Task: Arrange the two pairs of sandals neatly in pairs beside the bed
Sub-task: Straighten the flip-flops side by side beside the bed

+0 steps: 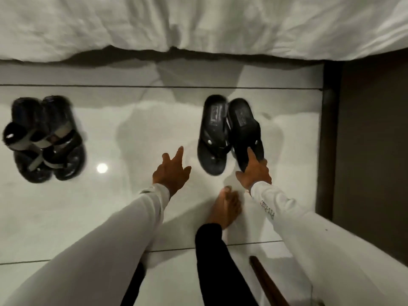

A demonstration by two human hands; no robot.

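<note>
Two black flip-flops lie side by side on the glossy floor at the right, a left one (213,134) and a right one (245,131), heels toward the bed. My right hand (254,171) rests on the toe end of the right flip-flop, index finger stretched along its sole. My left hand (172,171) hovers just left of that pair, fingers spread, touching nothing. A second pair, black sandals with grey straps (45,139), sits close together at the far left, blurred.
The bed's white cover (198,25) hangs along the top. A dark wooden cabinet (371,129) stands at the right. My bare foot (227,206) stands on the white tile just below the flip-flops. A brown stick (267,279) lies at the bottom right.
</note>
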